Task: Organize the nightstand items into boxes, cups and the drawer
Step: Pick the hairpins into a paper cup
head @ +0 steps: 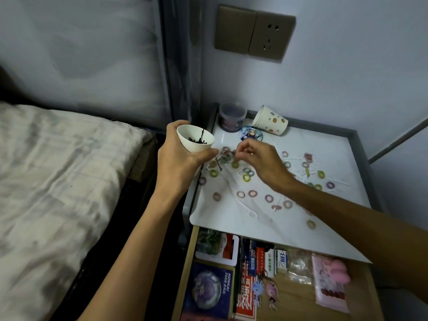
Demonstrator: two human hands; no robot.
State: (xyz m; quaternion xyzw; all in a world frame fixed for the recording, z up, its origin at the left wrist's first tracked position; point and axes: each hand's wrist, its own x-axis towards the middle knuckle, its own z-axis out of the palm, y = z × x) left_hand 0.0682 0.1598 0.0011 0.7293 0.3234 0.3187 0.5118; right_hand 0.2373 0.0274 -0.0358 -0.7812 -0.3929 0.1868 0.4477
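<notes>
I am holding a white paper cup [195, 139] in my left hand [178, 158], fingers wrapping its side, over the far-left corner of the counter [335, 156]. Black hairpins [196, 141] are lying inside it. My right hand [259, 162] is hovering just right of the cup, fingertips drawn into a tight pinch; I cannot tell whether they are holding anything. One loose hairpin [219, 166] is lying on the counter just under the cup, between both hands, slanting from far left to near right. My right fingertips are nearer to it and free to reach. Small coloured hair rings [213, 173] are crowding round it, and the counter's left edge is running close by. The open drawer [298, 295] is sitting below, nearer me.
</notes>
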